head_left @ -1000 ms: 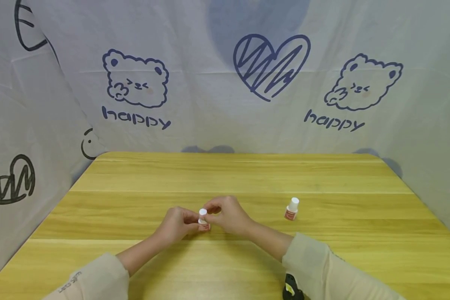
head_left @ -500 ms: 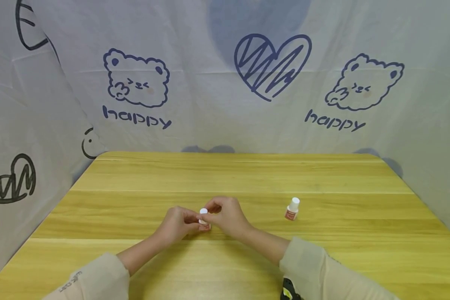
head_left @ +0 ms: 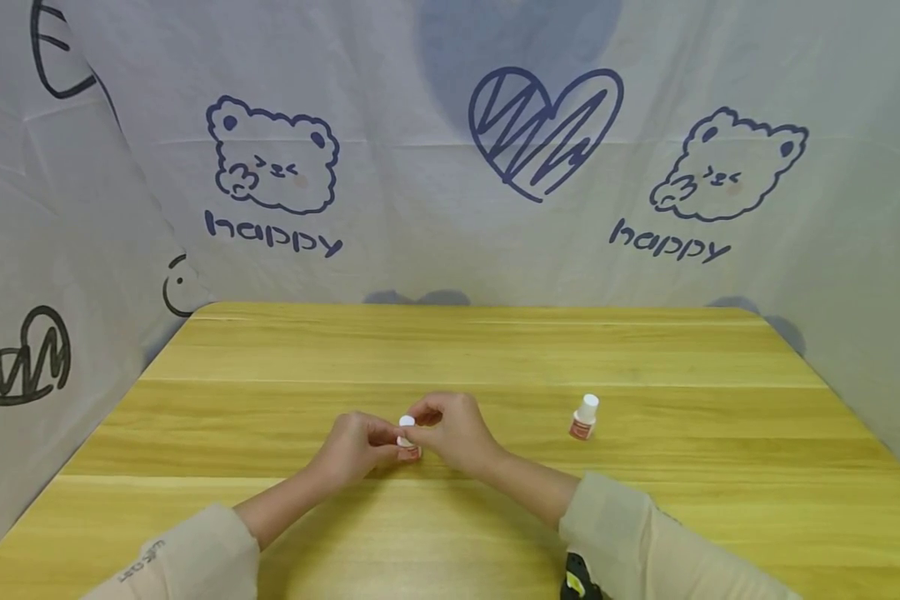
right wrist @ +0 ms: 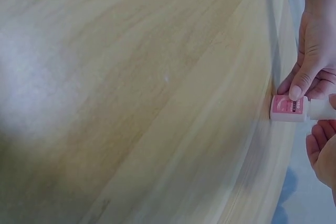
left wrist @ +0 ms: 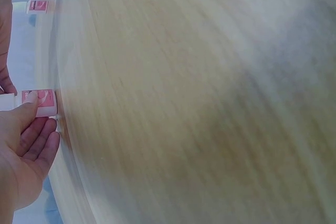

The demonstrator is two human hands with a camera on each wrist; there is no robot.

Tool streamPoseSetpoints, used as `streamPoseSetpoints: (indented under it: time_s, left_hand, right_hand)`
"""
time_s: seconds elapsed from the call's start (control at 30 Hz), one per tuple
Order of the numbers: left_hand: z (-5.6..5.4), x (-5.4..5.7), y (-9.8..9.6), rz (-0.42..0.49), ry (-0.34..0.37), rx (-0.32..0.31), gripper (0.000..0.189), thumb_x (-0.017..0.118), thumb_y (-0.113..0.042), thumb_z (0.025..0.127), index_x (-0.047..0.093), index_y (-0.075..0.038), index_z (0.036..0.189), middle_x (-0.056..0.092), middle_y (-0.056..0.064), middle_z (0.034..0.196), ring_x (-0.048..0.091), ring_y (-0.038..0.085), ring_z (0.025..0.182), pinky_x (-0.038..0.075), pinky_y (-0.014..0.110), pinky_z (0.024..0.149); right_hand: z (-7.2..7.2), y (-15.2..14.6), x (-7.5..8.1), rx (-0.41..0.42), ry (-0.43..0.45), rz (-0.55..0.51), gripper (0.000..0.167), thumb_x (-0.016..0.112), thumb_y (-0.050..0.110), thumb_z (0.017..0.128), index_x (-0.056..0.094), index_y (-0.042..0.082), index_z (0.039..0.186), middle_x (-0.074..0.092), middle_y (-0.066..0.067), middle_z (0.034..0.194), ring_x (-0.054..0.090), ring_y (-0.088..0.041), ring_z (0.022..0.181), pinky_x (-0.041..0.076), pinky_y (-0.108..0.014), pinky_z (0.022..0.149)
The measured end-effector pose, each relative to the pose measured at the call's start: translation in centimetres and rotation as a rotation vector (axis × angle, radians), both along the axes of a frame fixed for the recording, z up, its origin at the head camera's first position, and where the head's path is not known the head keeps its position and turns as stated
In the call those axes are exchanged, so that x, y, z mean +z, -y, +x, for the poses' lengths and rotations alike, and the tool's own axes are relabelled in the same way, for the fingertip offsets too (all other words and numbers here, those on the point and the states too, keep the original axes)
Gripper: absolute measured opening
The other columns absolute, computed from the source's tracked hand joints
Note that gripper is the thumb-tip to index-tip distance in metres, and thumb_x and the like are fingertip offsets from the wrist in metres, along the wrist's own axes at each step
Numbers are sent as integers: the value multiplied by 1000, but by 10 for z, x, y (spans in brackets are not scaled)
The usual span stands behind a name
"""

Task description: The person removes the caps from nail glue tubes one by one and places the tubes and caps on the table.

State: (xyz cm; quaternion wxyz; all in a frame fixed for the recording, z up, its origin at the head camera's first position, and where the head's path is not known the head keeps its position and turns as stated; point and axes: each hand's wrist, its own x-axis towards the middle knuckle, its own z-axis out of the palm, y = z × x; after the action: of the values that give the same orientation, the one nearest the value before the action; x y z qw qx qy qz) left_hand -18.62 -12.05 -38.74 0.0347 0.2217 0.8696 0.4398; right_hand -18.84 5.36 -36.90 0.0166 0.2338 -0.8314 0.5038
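A small white bottle [head_left: 409,454] with a pink-red label stands upright on the wooden table between both hands. My left hand [head_left: 354,450] grips its labelled body from the left, thumb on the label in the left wrist view. From the right, my right hand [head_left: 453,433] pinches the white cap [head_left: 407,422] between thumb and fingers. In the right wrist view the bottle's body [right wrist: 289,109] shows beside the left thumb, and the right fingers [right wrist: 321,137] curl at the cap, partly cut off by the frame edge.
A second bottle [head_left: 582,419] of the same kind, white cap on, stands upright to the right of the hands. The wooden table [head_left: 495,350] reaches back to a white curtain [head_left: 420,208] printed with bears and hearts. Something black and yellow [head_left: 579,577] shows at the right sleeve.
The right thumb has shifted slightly across the cap and back, and the right forearm has moved slightly left. The left hand keeps its hold; both bottles stay in place.
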Motion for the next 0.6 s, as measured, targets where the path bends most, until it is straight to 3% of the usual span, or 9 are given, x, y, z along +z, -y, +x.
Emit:
streamPoseSetpoints:
  time_s: [0.37,0.6]
  left_hand:
    - [0,0,0,9,4,-10,14,70,-7,81,73,2,91,73,13,83,67,11,68,44,14,50]
    - [0,0,0,35,22,-22,14,70,-8,81,73,2,89,73,13,82,65,12,62,38,13,45]
  right_hand:
    - [-2,-4,5,100,18,15,11,65,0,81,71,-3,90,70,-13,87,61,-12,75,51,-16,67]
    - [-2,-3,6,118,25,21,14,63,-1,81,70,-4,93,70,-14,89,61,-12,77,51,-16,67]
